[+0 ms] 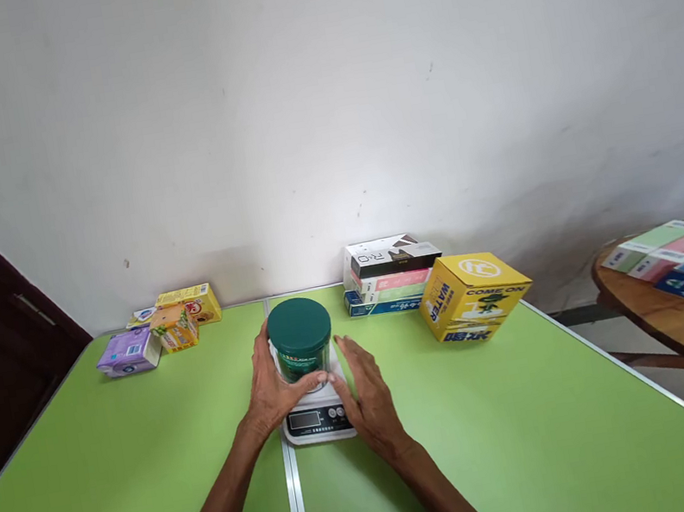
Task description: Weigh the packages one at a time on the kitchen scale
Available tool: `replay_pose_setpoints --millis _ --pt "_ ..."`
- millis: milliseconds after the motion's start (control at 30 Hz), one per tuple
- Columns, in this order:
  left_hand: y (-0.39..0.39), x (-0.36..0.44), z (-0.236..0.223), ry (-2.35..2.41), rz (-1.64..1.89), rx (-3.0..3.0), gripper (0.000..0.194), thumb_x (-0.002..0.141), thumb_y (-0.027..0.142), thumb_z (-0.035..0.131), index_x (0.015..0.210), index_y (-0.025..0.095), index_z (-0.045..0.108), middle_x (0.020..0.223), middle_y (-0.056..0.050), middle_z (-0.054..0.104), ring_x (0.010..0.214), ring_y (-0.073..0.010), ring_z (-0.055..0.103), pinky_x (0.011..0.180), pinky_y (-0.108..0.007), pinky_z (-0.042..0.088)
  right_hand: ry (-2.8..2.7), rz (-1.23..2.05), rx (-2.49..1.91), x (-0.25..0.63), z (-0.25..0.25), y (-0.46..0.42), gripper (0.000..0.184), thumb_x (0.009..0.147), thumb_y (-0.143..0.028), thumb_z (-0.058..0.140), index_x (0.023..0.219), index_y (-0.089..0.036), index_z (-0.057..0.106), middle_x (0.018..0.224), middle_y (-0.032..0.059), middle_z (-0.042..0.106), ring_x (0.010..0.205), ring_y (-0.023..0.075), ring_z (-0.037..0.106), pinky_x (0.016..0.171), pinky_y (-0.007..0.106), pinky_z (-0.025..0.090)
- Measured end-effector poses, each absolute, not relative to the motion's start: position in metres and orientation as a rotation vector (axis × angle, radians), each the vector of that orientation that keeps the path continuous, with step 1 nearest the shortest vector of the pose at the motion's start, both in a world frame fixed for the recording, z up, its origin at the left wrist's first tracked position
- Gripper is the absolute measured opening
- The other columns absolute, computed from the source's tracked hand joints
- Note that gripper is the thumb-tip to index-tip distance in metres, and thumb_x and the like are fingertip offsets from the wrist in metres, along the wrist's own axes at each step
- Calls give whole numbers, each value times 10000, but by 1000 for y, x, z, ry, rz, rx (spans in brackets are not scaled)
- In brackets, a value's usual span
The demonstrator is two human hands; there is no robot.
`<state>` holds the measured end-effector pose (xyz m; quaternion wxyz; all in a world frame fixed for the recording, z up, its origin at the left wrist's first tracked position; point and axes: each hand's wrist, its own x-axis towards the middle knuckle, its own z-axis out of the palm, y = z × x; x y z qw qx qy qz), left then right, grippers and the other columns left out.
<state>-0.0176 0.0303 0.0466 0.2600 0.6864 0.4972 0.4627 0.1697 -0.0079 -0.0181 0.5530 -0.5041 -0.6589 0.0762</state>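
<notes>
A jar with a dark green lid stands upright on a white kitchen scale, or just above its platform; I cannot tell which. My left hand wraps the jar's left side, its thumb across the front near the base. On the other side, my right hand has its fingers stretched out, slightly away from the jar. The right thumb tip comes close to the left thumb at the jar's lower front. The scale's display and buttons face me, and most of its platform is hidden under the jar and hands.
A purple tissue pack, an orange carton and a yellow box sit at the back left. Stacked boxes and a bigger yellow box stand back right. A wooden table with flat packages is farther right.
</notes>
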Motion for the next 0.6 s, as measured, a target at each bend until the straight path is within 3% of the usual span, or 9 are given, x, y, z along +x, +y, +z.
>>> replay_pose_setpoints --millis 100,200,433,600 --pt "42 -12 60 1352 1156 1921 838 666 543 890 1349 207 539 1257 -136 708 1163 -345 701 1015 -536 570 -1579 183 -1152 156 -13 -9 591 1058 -392 514 1619 -237 413 1568 164 550 1445 351 525 1167 637 461" --pt "47 -1 72 1361 1175 1981 769 625 491 905 1257 216 563 1164 -117 729 1063 -341 724 920 -521 602 -1540 166 -1146 158 -8 -10 619 1052 -402 529 1629 -222 396 1544 179 568 1412 363 552 1151 638 475" --pt "55 88 90 1101 1138 1938 818 615 462 933 1297 221 550 1261 -128 709 1156 -331 700 970 -483 587 -1276 -31 -1337 239 18 -26 670 1034 -463 565 1627 -233 352 1565 185 514 1441 361 492 1162 633 432" --pt "76 161 74 1069 1139 1896 843 598 404 953 1303 208 534 1276 -146 692 1204 -341 678 1026 -499 549 -755 -103 -1584 335 10 -22 987 933 -712 564 1615 -52 294 1603 312 373 1510 453 343 1213 672 294"
